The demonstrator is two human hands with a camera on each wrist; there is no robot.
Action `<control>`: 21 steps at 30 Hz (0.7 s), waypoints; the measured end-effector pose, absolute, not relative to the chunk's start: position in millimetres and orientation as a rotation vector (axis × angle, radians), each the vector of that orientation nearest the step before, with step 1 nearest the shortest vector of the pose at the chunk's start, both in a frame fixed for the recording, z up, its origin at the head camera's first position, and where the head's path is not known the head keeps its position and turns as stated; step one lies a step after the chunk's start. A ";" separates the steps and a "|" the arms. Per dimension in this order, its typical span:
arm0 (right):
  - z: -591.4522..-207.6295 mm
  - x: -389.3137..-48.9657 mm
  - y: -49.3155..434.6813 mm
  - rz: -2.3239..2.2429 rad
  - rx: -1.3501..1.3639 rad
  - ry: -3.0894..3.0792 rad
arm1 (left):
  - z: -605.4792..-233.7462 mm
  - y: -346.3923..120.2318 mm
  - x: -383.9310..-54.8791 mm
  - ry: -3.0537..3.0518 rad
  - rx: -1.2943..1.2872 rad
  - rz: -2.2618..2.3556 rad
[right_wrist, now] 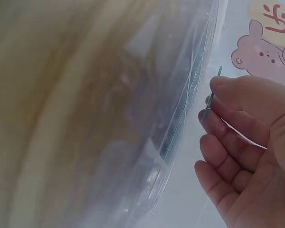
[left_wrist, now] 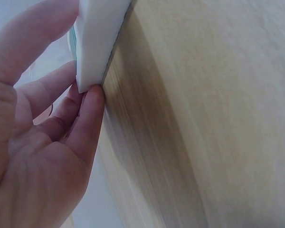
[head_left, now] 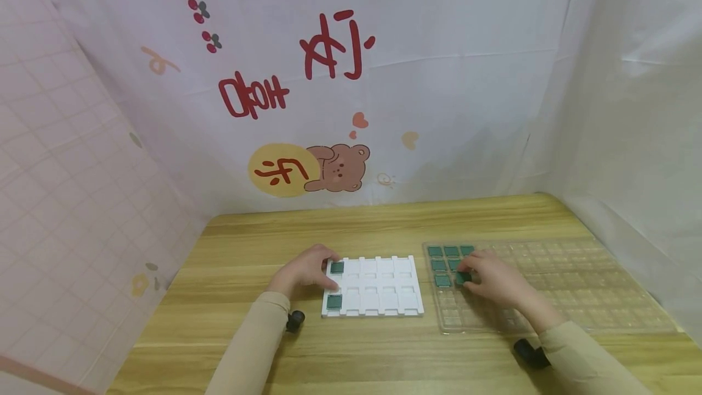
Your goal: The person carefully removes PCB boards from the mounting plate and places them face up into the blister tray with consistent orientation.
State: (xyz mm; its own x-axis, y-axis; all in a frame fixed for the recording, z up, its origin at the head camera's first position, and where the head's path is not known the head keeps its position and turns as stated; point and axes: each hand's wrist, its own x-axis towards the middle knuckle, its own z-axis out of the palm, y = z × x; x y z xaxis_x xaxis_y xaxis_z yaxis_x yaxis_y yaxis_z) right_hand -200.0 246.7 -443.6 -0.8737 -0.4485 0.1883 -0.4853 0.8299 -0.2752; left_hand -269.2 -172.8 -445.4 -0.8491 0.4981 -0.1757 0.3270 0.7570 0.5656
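My left hand (head_left: 307, 268) holds the left edge of a white tray (head_left: 378, 283), thumb and fingers spread along that edge. In the left wrist view, fingertips (left_wrist: 92, 95) touch the corner of the tray (left_wrist: 97, 42). Two green circuit boards (head_left: 334, 302) sit in the tray's left-hand pockets. My right hand (head_left: 496, 279) is over a clear plastic tray (head_left: 451, 316), pinching a thin green circuit board (right_wrist: 212, 95) between thumb and fingers. The right wrist view shows that board edge-on, apart from the clear tray. Several more green boards (head_left: 439, 265) lie in that tray's left columns.
The wooden table (head_left: 373, 358) carries both trays, the white one left of the clear one with a gap between. Printed cloth (head_left: 466, 108) hangs behind and along both sides. Black wrist cameras (head_left: 295, 321) sit low beside the sleeves.
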 end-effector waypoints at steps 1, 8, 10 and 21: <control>-443.6 -200.7 246.8 0.474 0.744 -2.892 | -445.3 -172.8 -269.3 2.639 0.638 0.764; -443.8 -204.7 246.5 0.415 0.783 -2.864 | -445.9 -173.2 -270.9 2.633 0.635 0.761; -443.7 -205.5 246.6 0.411 0.793 -2.862 | -446.6 -173.3 -271.6 2.635 0.636 0.758; -447.6 -209.3 246.5 0.342 0.826 -2.852 | -446.2 -173.7 -271.6 2.641 0.665 0.744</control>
State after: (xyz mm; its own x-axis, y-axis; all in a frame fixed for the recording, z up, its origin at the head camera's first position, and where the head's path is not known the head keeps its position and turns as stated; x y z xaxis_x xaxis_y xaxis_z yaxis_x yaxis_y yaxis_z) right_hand -209.3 246.5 -447.6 -0.8363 -0.5071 0.2085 -0.5420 0.8219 -0.1751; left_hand -271.6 -173.7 -446.2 -0.8414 0.5123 -0.1719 0.3473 0.7565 0.5542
